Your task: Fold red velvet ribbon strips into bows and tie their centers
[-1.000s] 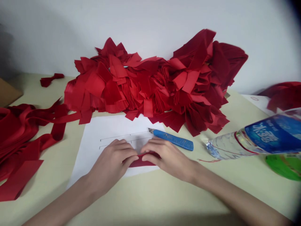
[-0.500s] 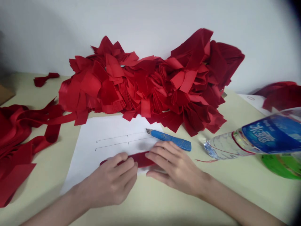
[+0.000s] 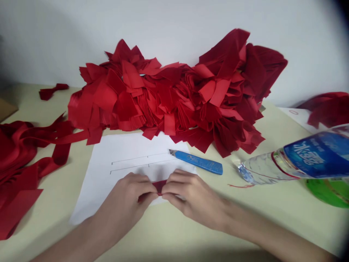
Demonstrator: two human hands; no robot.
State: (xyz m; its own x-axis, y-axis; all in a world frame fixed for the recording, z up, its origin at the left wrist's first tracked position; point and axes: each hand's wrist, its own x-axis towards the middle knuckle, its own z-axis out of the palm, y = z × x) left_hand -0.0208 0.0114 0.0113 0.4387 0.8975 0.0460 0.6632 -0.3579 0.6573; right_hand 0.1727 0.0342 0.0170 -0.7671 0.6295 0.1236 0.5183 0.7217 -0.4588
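A strip of dark red ribbon [image 3: 159, 186] is pinched between both hands near the lower edge of a sheet of white paper [image 3: 100, 185]. My left hand [image 3: 131, 198] closes thumb and fingers on its near edge. Close beside it, my right hand [image 3: 191, 196] pinches the same edge, the fingertips of the two hands almost touching. Most of the ribbon is hidden behind my fingers. Drawn on the paper are two thin ruled lines with short tick marks. Just beyond my right hand lies a blue utility knife [image 3: 199, 162], its tip over the paper.
A large heap of folded red ribbon pieces [image 3: 169, 98] rests against the wall. Long red ribbons [image 3: 16, 153] lie at the left. On the right are a plastic bottle with a blue label [image 3: 319, 153], red thread around it, and a green round object [image 3: 327, 193].
My fingers have moved closer together on the ribbon, and my left hand has turned so its thumb and fingers pinch the near edge. My right thumb has closed onto it too.
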